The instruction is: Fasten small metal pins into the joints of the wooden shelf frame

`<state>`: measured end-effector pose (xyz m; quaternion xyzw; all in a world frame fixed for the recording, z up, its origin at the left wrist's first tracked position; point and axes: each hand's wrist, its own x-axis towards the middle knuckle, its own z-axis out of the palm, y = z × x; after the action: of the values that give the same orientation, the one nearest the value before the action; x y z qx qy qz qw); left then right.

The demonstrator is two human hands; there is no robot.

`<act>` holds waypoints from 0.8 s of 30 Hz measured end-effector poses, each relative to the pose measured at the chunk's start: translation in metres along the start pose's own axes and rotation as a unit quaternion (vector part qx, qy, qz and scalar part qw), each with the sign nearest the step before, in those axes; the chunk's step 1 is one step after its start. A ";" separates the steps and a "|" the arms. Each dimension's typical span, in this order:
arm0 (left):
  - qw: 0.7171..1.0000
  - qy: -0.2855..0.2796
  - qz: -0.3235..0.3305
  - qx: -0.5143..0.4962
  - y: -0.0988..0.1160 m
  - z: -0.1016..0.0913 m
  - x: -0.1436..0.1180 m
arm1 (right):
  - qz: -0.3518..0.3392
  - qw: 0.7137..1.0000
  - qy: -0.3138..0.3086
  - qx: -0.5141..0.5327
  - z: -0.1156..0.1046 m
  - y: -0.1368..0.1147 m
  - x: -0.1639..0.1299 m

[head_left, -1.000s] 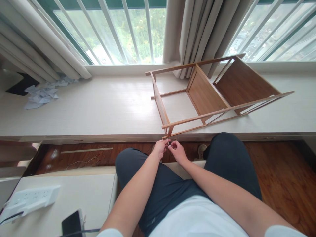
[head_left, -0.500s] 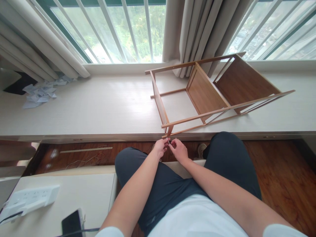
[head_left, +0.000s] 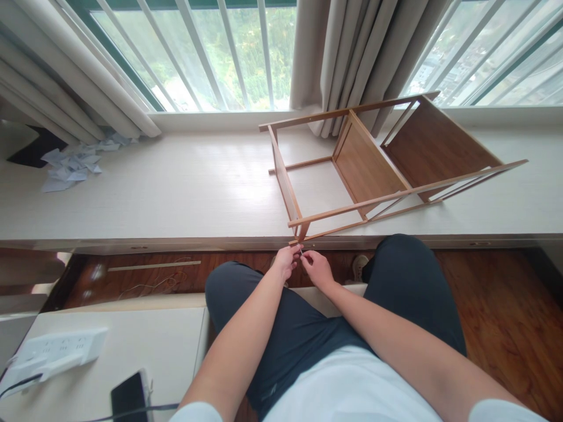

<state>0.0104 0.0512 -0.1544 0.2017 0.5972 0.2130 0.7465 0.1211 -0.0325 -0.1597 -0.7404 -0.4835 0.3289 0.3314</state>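
The wooden rack (head_left: 373,170) lies tipped on its side on the pale window ledge (head_left: 176,187), and much of it looks assembled: two flat brown shelf boards sit fixed between slim, light-coloured rails, and the side frames are joined at the corners. What seems left is work at the near bottom corner of the frame, which overhangs the ledge's edge just above the person's knees.

Both hands meet right below that corner. The left hand (head_left: 285,262) is curled, fingertips pinched together, and the right hand (head_left: 317,269) is closed the same way against it — between them a small, thin metal piece (head_left: 301,251) shows, too small to say whether it is a key, a screw or something else, or which hand truly has the grip.

The rack's wood is smooth and matte, its rails square and thin, its boards darker with a fine grain. The ledge has a faint linen-like texture; the floor (head_left: 505,305) below is glossy dark wood. Crumpled paper (head_left: 73,167) lies far left on the ledge, and a white power strip (head_left: 53,351) and dark phone (head_left: 127,398) rest on the table at lower left.
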 end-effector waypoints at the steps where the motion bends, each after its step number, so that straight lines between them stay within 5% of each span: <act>1: 1.000 0.000 0.000 0.000 0.000 0.000 0.000 | 0.007 0.999 -0.006 0.031 0.001 0.000 0.001; 10: 1.000 0.002 0.012 0.013 0.000 0.000 0.000 | 0.180 0.936 -0.068 0.296 0.013 0.001 0.009; 24: 0.999 0.005 0.021 0.025 -0.002 0.001 -0.001 | 0.166 0.949 -0.082 0.254 0.011 0.009 0.002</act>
<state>0.0113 0.0491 -0.1545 0.2314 0.6018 0.2145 0.7337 0.1171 -0.0312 -0.1734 -0.6715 -0.2801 0.5511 0.4086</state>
